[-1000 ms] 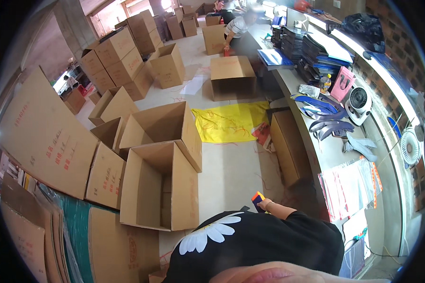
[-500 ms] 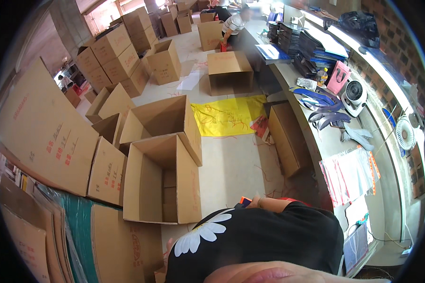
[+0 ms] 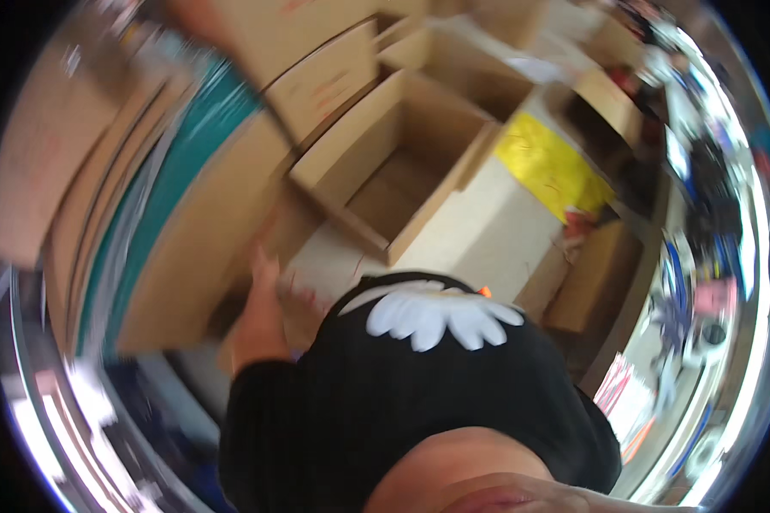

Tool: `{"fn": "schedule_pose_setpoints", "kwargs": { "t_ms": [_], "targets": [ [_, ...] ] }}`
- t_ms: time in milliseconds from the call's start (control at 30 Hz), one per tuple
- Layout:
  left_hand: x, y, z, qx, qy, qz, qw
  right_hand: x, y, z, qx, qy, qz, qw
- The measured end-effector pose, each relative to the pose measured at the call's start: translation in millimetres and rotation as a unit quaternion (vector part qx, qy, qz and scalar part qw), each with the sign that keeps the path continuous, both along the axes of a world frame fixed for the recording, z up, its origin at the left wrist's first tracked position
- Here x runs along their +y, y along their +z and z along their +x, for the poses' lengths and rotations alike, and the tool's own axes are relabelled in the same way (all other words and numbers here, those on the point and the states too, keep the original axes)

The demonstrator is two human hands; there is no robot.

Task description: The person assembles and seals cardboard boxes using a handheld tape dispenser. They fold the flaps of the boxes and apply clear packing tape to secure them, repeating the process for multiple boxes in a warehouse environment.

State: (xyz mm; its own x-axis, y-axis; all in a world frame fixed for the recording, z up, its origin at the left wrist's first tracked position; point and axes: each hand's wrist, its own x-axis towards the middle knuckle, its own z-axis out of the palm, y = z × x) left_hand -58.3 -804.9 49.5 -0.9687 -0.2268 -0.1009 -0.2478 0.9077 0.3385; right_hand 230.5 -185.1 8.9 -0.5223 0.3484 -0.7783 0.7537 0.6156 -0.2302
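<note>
Left of the open carton (image 3: pixel 361 141), the flattened cardboard sheet (image 3: pixel 201 244) looks light and stiff, probably best held by its edge. On the carton's near side, the left hand (image 3: pixel 266 267) looks loosely extended; blur hides any grip. The right hand is hidden.

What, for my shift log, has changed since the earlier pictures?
The view swung left. The left hand has moved out beside a cardboard panel; blur hides any contact. The right hand has gone from sight; an orange tip shows past the shirt. The open box and yellow sheet stayed.
</note>
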Motion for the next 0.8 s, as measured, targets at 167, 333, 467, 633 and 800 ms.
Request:
{"fn": "schedule_pose_setpoints", "kwargs": {
  "t_ms": [167,333,467,633,800],
  "targets": [
    [-35,103,-37,0.021,0.096,-0.112,0.989,-12,9,-34,-0.028,0.051,0.024,0.998],
    [-116,124,-72,-0.012,0.061,-0.178,0.982,-57,18,-89,-0.020,0.102,0.020,0.994],
    [-137,141,-120,-0.024,0.013,-0.180,0.983,-93,28,-124,-0.016,0.130,0.017,0.991],
    [-126,133,-145,-0.047,0.027,-0.183,0.982,-123,32,-146,-0.022,0.151,0.020,0.988],
    [-107,104,-117,0.027,0.042,-0.282,0.958,-142,29,-163,-0.032,0.168,0.021,0.985]
  ]
}}
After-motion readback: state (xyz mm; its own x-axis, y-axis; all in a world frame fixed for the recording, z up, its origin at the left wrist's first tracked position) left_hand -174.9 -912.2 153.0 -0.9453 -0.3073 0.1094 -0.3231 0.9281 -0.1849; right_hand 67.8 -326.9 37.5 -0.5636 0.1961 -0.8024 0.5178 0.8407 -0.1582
